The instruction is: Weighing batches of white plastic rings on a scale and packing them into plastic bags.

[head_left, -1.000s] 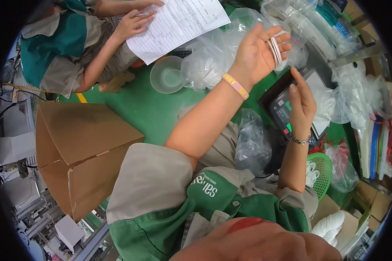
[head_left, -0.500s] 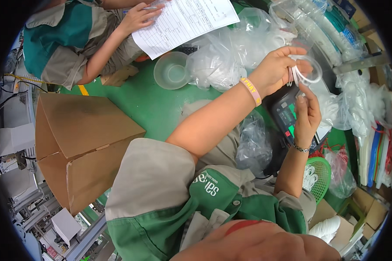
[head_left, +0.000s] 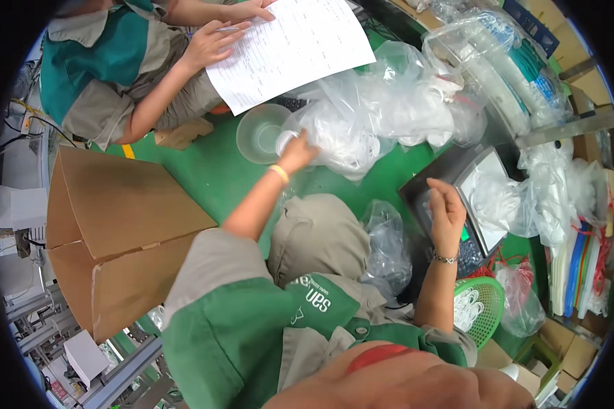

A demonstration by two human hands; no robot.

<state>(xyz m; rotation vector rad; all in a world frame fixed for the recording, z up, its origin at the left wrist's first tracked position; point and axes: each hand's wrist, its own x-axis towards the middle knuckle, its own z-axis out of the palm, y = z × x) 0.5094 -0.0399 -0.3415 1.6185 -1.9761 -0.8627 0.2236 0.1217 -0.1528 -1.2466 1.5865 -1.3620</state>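
Observation:
My left hand (head_left: 299, 153) is blurred and reaches to the rim of a clear round tub (head_left: 254, 140). A white coil of thin cord or tubing (head_left: 284, 142) shows at its fingers, over the tub's right side; the fingers look closed on it. Close beside that hand lies a clear plastic bag of white pieces (head_left: 344, 140). My right hand (head_left: 447, 215) hovers above a dark digital scale (head_left: 423, 198), its fingers loosely stretched and nothing in them. On the scale's pale plate sits another clear bag with white contents (head_left: 494, 203).
A green basket (head_left: 492, 307) with white coils stands beside my right forearm. To the left is an open cardboard box (head_left: 133, 204). Across from me a person in green and grey holds a pen over a printed sheet (head_left: 293, 51). Clear bags (head_left: 416, 109) pile up beyond.
My left hand has swung left from above the scale to the tub, carrying the white coil away from my right hand. My right hand has shifted slightly left and down.

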